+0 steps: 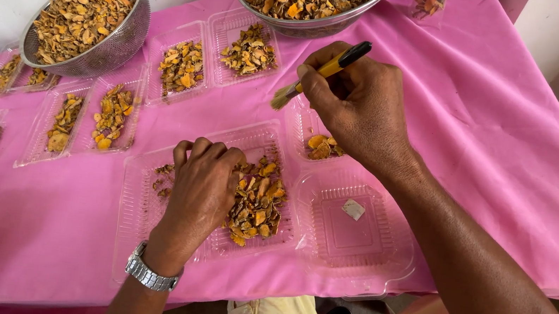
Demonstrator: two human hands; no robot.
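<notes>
So I'm looking down at a pink tablecloth [495,134] covered in clear plastic clamshell trays, most holding dried orange-yellow root slices. My left hand [201,190] is resting knuckles-up inside the big clear plastic tray [132,224] right in front of me, fingers curled down onto the pile of dried orange slices [258,200] there. It looks more like pressing or gathering than a real pinch, and I can't tell if anything is actually caught under the fingers. My right hand [360,106] is clenched around a small yellow-and-black handled brush [322,73], bristles pointing left and hovering just above the cloth, near the small clear tray with a few slices [322,146].

If I'm sweeping bits with that brush, I'd say light short strokes are the way, since these chips look brittle and the trays look flimsy enough to slide. Keeping the left hand planted steadies the tray.

Two steel bowls [124,35] heaped with slices are sitting at the far edge.
</notes>
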